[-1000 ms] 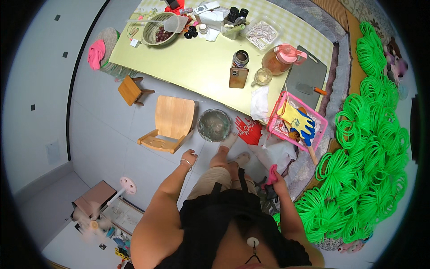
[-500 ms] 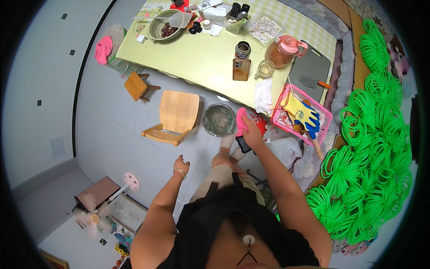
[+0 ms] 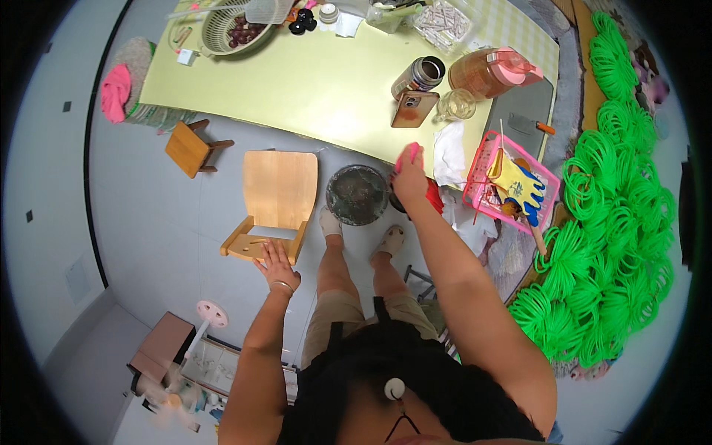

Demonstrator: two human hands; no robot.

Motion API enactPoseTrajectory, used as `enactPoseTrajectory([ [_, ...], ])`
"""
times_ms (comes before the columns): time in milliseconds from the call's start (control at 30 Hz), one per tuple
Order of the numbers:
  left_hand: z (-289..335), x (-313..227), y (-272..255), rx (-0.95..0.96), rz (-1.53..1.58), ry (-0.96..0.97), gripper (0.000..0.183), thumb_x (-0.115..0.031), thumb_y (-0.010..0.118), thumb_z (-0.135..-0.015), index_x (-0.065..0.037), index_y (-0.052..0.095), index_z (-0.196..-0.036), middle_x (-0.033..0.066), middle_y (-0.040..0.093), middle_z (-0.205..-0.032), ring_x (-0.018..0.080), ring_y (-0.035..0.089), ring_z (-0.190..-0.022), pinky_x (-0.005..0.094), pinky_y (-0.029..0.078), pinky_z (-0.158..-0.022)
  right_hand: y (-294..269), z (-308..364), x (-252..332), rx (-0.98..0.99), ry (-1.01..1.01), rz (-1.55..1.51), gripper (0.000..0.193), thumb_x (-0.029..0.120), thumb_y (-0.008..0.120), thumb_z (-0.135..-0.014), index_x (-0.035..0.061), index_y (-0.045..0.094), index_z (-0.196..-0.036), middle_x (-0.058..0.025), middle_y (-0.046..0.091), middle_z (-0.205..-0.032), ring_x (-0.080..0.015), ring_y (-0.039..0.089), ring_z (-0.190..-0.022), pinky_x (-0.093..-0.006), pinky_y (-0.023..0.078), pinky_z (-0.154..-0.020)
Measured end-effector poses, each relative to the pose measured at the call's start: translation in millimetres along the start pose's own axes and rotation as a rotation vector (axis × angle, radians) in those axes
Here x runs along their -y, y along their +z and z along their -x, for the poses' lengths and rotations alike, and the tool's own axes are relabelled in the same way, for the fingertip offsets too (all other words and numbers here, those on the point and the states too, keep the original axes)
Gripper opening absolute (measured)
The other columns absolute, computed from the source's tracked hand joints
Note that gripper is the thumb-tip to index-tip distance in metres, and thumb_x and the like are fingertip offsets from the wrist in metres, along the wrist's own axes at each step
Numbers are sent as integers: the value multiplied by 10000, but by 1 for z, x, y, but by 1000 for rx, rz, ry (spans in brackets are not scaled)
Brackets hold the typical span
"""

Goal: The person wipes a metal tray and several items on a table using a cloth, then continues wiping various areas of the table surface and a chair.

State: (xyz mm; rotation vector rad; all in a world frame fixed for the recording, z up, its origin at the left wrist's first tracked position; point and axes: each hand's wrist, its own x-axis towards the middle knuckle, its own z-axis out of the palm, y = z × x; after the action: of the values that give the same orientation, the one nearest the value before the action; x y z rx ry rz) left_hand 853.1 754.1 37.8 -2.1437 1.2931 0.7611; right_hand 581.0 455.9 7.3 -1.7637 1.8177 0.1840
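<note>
Spread fingers of my left hand (image 3: 279,265) rest on the top of the backrest of a light wooden chair (image 3: 279,185); a bracelet is on that wrist. My right hand (image 3: 410,182) is closed around a bright pink cloth (image 3: 406,157), beside the near edge of the table. Part of the cloth is hidden by the fingers. Between the chair and my right hand, a dark round basin (image 3: 357,195) stands on the floor in front of my feet.
The yellow-green table (image 3: 311,104) holds a phone (image 3: 414,109), an open flask (image 3: 420,76), a glass cup (image 3: 456,104), a pink-lidded pitcher (image 3: 489,73) and a basket of grapes (image 3: 230,33). A pink basket (image 3: 552,185) holds gloves. Green coils (image 3: 601,245) pile up rightward; a small stool (image 3: 189,148) stands left.
My left hand has come down onto the chair's backrest, having hung free before. My right hand has moved slightly forward and left, still holding the pink cloth. The view has shifted closer to the table.
</note>
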Motion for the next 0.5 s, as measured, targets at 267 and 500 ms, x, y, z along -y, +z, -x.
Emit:
enactPoseTrajectory([
  [267, -3, 16, 1, 77, 65, 56, 1055, -317, 739, -665, -46, 197, -1528, 183, 41, -1608, 402, -3, -1480, 692, -36, -1101, 33, -24, 151, 73, -135, 62, 785, 0, 496, -800, 30, 177, -1517, -310, 178, -1542, -435, 544, -1183, -465, 490, -956],
  [500, -9, 13, -1, 117, 54, 75, 940, -334, 655, -719, -44, 255, -1519, 184, -19, -1616, 386, -43, -1486, 699, -66, -1090, 10, 3, 62, 61, 160, 12, 840, -7, 438, -829, 145, 46, -1556, -215, 71, -1600, -459, 481, -1252, -490, 464, -983],
])
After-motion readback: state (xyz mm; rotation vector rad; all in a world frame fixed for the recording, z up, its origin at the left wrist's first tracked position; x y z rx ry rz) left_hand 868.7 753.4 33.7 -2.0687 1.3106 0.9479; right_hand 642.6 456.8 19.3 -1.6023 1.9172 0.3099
